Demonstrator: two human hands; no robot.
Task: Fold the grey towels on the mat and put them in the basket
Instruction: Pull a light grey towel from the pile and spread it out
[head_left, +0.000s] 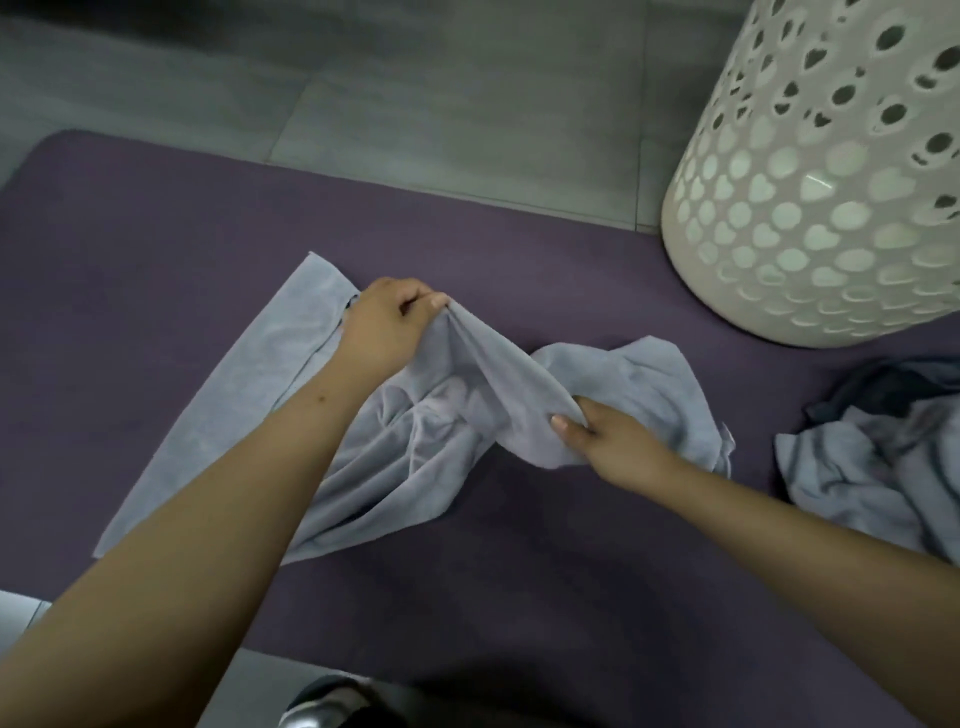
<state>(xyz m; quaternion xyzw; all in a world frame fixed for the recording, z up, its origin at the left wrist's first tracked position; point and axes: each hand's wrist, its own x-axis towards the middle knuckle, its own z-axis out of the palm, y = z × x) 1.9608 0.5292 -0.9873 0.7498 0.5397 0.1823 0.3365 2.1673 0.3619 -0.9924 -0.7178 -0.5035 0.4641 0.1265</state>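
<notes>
A crumpled grey towel (415, 447) lies in the middle of the purple mat (156, 260). My left hand (387, 327) pinches a bunched edge of it and lifts that edge off the mat. My right hand (613, 436) grips the same raised fold lower down and to the right, so the cloth stretches taut between both hands. A flat strip of grey towel (249, 384) lies spread to the left, partly under my left forearm. The white perforated basket (831, 182) stands at the mat's far right corner.
A heap of more grey towels with a darker blue cloth (883, 457) sits at the mat's right edge, below the basket. Grey floor tiles (415, 104) lie beyond the mat. A dark shape with a shiny patch (332, 701) shows at the bottom edge.
</notes>
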